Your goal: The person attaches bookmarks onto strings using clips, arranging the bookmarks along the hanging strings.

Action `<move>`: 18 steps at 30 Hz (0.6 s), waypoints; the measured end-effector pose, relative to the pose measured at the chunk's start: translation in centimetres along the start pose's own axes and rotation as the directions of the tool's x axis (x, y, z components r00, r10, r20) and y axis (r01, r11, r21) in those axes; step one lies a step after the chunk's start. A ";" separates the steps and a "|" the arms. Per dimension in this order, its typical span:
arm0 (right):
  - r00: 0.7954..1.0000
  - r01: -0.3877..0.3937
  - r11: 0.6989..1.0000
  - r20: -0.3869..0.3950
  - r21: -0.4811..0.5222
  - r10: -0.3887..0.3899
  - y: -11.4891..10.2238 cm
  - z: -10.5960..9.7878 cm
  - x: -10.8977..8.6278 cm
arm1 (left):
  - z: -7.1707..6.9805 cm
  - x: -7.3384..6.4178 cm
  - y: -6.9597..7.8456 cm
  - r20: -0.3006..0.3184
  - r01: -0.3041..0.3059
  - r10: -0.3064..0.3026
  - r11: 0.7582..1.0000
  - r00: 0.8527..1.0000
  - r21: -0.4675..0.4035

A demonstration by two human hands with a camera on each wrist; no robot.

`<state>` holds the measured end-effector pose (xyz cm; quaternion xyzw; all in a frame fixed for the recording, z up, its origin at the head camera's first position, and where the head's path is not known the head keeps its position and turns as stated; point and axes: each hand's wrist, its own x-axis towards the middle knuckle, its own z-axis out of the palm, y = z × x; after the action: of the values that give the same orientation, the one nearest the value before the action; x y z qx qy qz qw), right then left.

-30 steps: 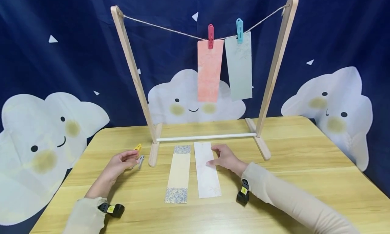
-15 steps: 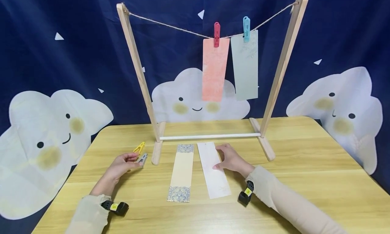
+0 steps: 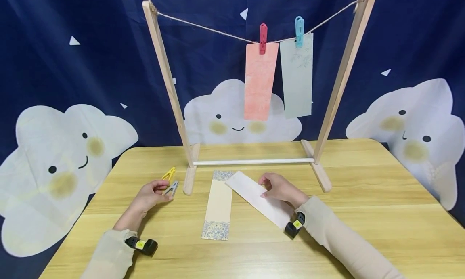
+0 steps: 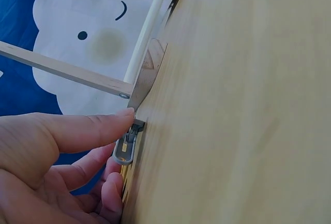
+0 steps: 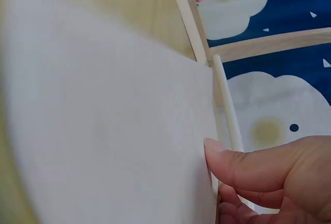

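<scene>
My right hand point(image 3: 283, 189) pinches a white paper bookmark point(image 3: 254, 194) by its long edge, thumb on its face in the right wrist view. The bookmark lies slanted, its upper end overlapping a cream bookmark point(image 3: 219, 202) with blue patterned ends on the table. On the left, my left hand point(image 3: 149, 196) pinches a grey clothespin point(image 4: 125, 146) between thumb and fingers, close over the tabletop. A yellow clothespin point(image 3: 169, 174) shows just beyond the grey one. In the right wrist view the white bookmark point(image 5: 114, 115) fills much of the picture and looks blurred up close.
Behind the hands stands a wooden frame point(image 3: 341, 77) with a white crossbar point(image 3: 254, 162) and a sagging twine line point(image 3: 207, 28). A red clothespin point(image 3: 263, 38) holds a coral bookmark point(image 3: 259, 85) there; a blue clothespin point(image 3: 299, 32) holds a grey-green one.
The white bookmark has turned from nearly upright to slanted, its top swinging left over the cream bookmark and its bottom right. The grey clothespin has tilted in my left hand.
</scene>
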<state>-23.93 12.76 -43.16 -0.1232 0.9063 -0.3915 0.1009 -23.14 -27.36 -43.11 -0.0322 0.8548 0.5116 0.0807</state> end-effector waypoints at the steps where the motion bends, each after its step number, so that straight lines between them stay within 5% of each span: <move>1: 1.000 0.003 1.000 0.003 -0.003 -0.003 0.0 -0.1 0.0 | 0.0 0.0 0.0 -0.003 -0.002 0.002 1.000 1.000 0.000; 14: 1.000 0.022 0.998 0.012 -0.054 -0.021 0.0 0.1 -0.2 | 0.6 0.1 0.3 -0.029 -0.012 0.015 0.997 0.999 0.071; 18: 0.999 0.038 0.999 0.015 0.006 -0.039 0.2 0.0 -0.2 | 0.8 -0.1 0.2 -0.045 -0.006 0.010 0.995 0.999 0.099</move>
<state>-23.72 12.96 -43.31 -0.1433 0.9018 -0.3951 0.1008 -23.02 -26.55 -43.31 -0.0365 0.8808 0.4682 0.0605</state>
